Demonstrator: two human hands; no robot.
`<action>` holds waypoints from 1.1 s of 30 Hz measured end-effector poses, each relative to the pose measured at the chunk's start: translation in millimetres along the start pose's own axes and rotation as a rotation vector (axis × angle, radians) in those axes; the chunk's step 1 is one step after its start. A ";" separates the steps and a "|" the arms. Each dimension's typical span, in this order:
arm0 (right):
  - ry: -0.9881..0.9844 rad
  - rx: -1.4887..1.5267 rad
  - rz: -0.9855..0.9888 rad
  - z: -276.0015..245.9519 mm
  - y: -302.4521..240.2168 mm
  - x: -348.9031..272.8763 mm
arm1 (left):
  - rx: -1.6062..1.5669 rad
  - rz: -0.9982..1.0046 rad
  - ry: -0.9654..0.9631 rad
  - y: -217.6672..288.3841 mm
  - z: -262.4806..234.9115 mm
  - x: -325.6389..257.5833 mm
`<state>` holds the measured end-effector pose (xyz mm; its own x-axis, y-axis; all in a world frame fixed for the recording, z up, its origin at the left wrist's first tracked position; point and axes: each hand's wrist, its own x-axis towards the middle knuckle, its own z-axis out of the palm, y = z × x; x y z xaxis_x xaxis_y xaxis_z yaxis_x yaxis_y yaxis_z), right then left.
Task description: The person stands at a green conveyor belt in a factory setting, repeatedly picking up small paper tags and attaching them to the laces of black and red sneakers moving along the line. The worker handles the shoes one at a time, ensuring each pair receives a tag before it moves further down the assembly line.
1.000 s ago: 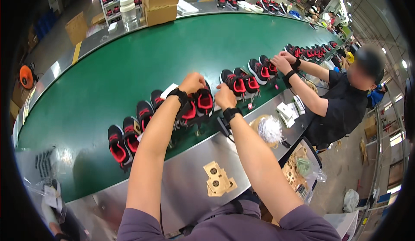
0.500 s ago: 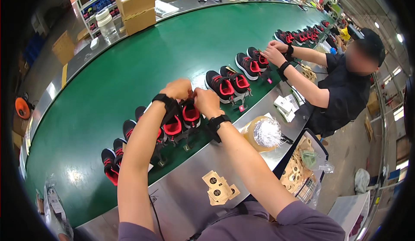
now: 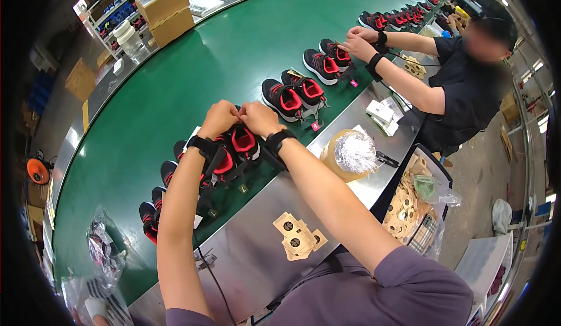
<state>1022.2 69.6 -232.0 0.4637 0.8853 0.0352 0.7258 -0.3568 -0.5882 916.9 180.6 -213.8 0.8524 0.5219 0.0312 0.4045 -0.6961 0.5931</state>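
Note:
My left hand (image 3: 219, 120) and my right hand (image 3: 260, 119) meet fingertip to fingertip, both pinched, over a black sneaker with a red lining (image 3: 244, 141). Whatever lies between the fingers is too small to make out. Beside that shoe, partly behind my left wrist, is another sneaker (image 3: 224, 161). More black and red sneakers (image 3: 149, 218) stand in a row to the left, half hidden by my left forearm. To the right of my hands sits a pair of the same sneakers (image 3: 283, 99), with a pink tag (image 3: 316, 127) hanging at its heel.
The shoes stand on a green conveyor belt (image 3: 146, 110) with a metal edge. On that edge lie tan cards (image 3: 298, 236) and a tub with white strings (image 3: 355, 151). A co-worker (image 3: 473, 86) handles shoes at right. Plastic-bagged items (image 3: 104, 244) lie lower left.
The view has shifted, and the shoes to my right now appear farther left and higher. My fingertips have come closer together over the shoe. More bagged items show at lower left.

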 end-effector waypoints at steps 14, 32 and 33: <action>-0.039 1.609 0.172 -19.1 -15.6 -24.2 | -1.354 -0.343 0.113 8.3 -11.9 -48.5; -0.199 1.400 0.218 -11.0 -16.9 -26.6 | -1.217 -0.261 0.191 7.8 3.7 -67.4; -0.207 1.359 0.208 -12.2 -21.0 -27.6 | -1.211 -0.270 0.189 4.5 3.3 -68.2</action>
<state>1000.4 49.0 -210.8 0.3317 0.9224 -0.1979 -0.4599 -0.0251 -0.8876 861.6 140.2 -215.9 0.6888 0.7090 -0.1510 -0.0901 0.2904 0.9526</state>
